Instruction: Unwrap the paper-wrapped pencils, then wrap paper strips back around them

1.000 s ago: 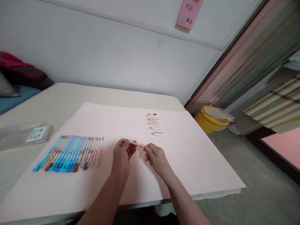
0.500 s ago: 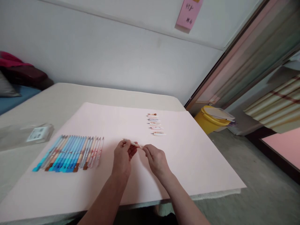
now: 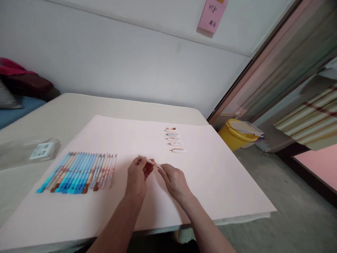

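Together, the left hand (image 3: 137, 177) and the right hand (image 3: 174, 178) held one slim pale pen (image 3: 149, 161) over the pinkish sheet (image 3: 216, 182).
The left thumb and index finger were pinched near one end, the other fingers loosely curled; the right hand was closed around the opposite end. Left of both hands lay a close row of blue, brown and reddish pens (image 3: 79, 172); beyond them, slender pen parts (image 3: 178, 150) lay in a small column.
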`<act>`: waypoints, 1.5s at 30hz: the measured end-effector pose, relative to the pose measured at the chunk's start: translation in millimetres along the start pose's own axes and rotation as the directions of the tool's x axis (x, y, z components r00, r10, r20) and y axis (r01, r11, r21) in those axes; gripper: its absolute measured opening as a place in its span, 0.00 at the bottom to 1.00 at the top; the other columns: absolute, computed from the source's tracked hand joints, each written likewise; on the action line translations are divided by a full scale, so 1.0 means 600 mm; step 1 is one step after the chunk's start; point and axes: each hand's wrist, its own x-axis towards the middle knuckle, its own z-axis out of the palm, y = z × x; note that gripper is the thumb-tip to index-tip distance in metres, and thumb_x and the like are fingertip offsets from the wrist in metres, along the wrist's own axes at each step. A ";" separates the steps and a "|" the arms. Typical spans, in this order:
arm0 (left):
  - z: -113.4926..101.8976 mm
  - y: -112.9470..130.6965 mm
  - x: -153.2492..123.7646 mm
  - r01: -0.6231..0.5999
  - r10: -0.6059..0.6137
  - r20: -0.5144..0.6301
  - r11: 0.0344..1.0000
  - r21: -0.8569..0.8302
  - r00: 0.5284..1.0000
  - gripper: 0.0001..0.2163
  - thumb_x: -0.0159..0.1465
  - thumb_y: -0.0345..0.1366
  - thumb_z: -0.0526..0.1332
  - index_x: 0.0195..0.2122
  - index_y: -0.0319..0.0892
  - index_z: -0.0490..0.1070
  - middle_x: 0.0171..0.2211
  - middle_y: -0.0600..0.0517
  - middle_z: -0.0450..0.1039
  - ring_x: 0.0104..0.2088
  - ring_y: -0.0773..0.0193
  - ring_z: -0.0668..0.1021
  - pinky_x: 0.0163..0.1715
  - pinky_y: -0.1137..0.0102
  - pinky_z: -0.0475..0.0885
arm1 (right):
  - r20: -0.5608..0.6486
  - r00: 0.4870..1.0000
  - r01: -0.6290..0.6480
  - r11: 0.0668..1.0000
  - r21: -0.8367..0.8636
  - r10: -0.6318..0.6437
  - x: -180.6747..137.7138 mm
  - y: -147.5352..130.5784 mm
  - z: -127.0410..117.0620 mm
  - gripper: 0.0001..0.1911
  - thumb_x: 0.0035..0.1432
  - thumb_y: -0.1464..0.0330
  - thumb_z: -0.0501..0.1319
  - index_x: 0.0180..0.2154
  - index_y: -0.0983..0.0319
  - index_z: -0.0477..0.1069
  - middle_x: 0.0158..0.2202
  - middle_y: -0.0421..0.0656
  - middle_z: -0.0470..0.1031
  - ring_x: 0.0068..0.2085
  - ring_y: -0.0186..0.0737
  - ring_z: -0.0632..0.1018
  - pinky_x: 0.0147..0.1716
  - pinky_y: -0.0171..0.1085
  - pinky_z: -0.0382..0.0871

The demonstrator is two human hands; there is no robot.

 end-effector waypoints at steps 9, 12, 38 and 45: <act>0.000 0.001 -0.004 0.009 -0.009 0.010 1.000 -0.002 1.000 0.09 0.53 0.38 0.64 0.30 0.39 0.69 0.31 0.47 0.76 0.30 0.65 0.77 0.31 0.71 0.70 | -0.066 0.997 0.037 0.989 -0.142 -0.047 -0.004 -0.003 0.004 0.07 0.63 0.67 0.51 0.36 0.60 0.66 0.32 0.44 0.74 0.30 0.39 0.73 0.25 0.33 0.53; 0.003 0.004 -0.005 0.018 -0.018 0.033 1.000 -0.008 0.999 0.09 0.53 0.38 0.64 0.32 0.39 0.68 0.31 0.46 0.76 0.31 0.64 0.77 0.30 0.70 0.70 | -0.050 0.999 -0.006 0.999 -0.034 0.004 -0.003 -0.005 0.004 0.08 0.63 0.66 0.51 0.34 0.59 0.66 0.30 0.41 0.74 0.27 0.36 0.72 0.25 0.32 0.54; -0.001 0.006 0.003 -0.101 0.099 -0.024 0.986 -0.134 0.995 0.13 0.48 0.28 0.67 0.35 0.41 0.68 0.30 0.54 0.70 0.35 0.65 0.77 0.37 0.68 0.70 | 0.020 0.995 -0.097 0.985 0.145 0.095 -0.002 -0.019 -0.004 0.10 0.61 0.65 0.53 0.28 0.60 0.65 0.21 0.36 0.68 0.23 0.32 0.67 0.24 0.30 0.51; 0.000 0.009 0.001 -0.090 0.084 -0.065 0.993 -0.082 0.994 0.13 0.51 0.30 0.65 0.36 0.42 0.66 0.31 0.53 0.71 0.35 0.66 0.76 0.35 0.70 0.69 | 0.017 0.994 -0.107 0.985 0.139 0.105 -0.001 -0.018 -0.005 0.10 0.61 0.65 0.52 0.29 0.59 0.65 0.21 0.36 0.68 0.23 0.32 0.67 0.24 0.30 0.52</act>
